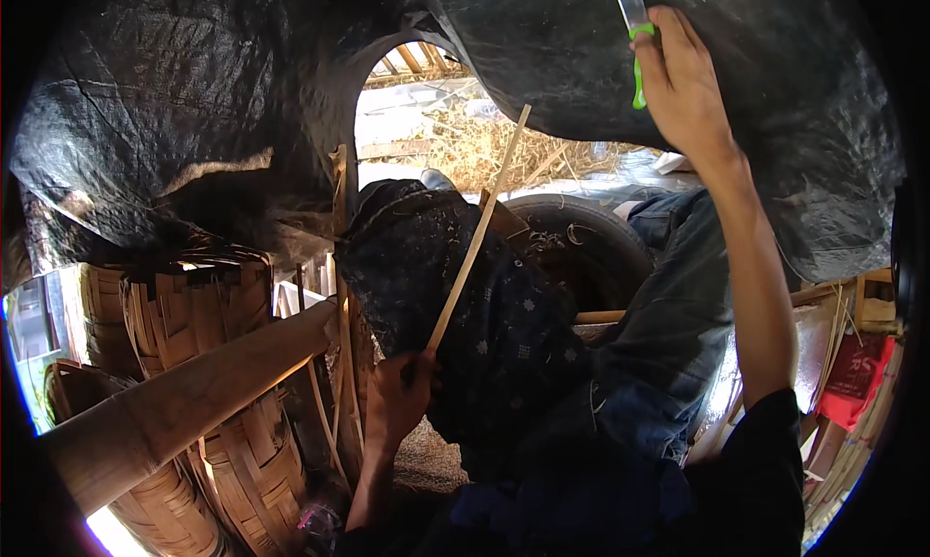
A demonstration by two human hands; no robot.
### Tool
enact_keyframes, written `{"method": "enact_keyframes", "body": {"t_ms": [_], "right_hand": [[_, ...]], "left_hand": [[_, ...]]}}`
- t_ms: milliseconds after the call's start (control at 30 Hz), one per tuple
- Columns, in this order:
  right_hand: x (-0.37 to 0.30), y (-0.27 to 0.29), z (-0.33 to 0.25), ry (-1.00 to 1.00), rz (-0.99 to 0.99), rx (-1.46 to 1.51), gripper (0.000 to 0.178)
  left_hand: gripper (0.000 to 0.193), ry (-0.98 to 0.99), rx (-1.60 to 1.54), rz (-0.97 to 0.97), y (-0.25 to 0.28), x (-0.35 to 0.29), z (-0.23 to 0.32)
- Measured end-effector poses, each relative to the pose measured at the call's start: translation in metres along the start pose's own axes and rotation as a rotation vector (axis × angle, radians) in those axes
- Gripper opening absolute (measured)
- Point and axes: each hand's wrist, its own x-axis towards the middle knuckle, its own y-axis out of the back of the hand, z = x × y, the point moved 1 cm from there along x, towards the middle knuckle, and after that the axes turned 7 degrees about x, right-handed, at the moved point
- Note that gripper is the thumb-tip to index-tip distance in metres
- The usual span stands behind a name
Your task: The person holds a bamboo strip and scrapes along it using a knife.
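Observation:
My left hand (399, 397) is closed around the lower end of a thin, pale bamboo strip (482, 218). The strip slants up and to the right, its far tip free in the air. High at the right, my raised right hand (683, 82) grips a knife (631, 0) by its bright green handle, the blade pointing up and partly cut off by the picture's edge. Knife and strip are apart. Beneath the strip, a dark patterned cloth (436, 257) covers my left leg. My right leg, in blue jeans (678, 276), stretches forward beside a black tyre (620, 237).
A thick bamboo pole (184, 392) crosses at the left, beside woven bamboo baskets (247, 470). Black plastic sheeting (542, 53) hangs ahead, with dry straw (475, 150) visible through its gap. At the far right is a red bag (854, 378).

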Motion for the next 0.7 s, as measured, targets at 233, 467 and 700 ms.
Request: {"method": "enact_keyframes", "body": {"t_ms": [233,467,700], "right_hand": [[-0.111,-0.057,-0.058,-0.463,-0.180,0.126,0.021],[-0.132,-0.117,-0.105,-0.456,-0.227,0.367,0.029],[-0.131,-0.155,-0.089,-0.952,-0.400,0.693,0.029]], "left_hand": [[0.033,0.123,-0.036,-0.091,0.002,0.008,0.004],[0.029,0.099,-0.137,-0.224,0.006,0.010,0.005],[0.028,0.191,-0.467,-0.529,0.007,0.011,-0.015]]}}
